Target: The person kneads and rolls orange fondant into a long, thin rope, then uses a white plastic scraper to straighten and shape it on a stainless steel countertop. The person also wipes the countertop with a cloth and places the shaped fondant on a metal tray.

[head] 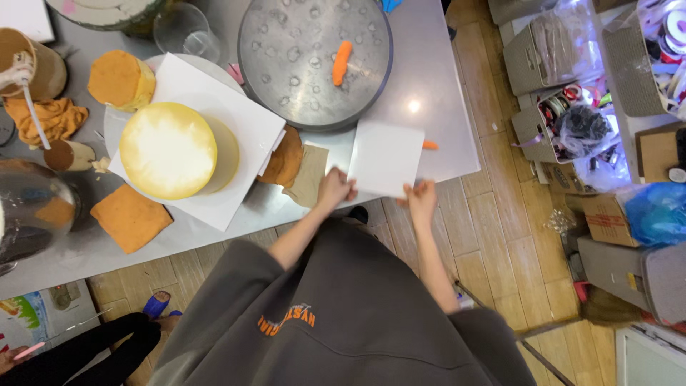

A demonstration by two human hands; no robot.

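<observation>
Both hands, left hand (334, 187) and right hand (421, 197), grip a white square board (384, 157) at the table (443, 93) edge.

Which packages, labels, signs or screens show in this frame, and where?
Brown cardboard box with a red printed label: floor, far right.
Blue plastic bag: beside that box.
Colourful printed sheet: bottom left.
Plain white square board: table edge, held by left hand and right hand.

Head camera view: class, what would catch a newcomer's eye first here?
The round yellow cake on a white square board at the table's left stands out. Behind it sits a large metal turntable bearing an orange piece. At the table's edge, the left hand and right hand hold a white card.
</observation>
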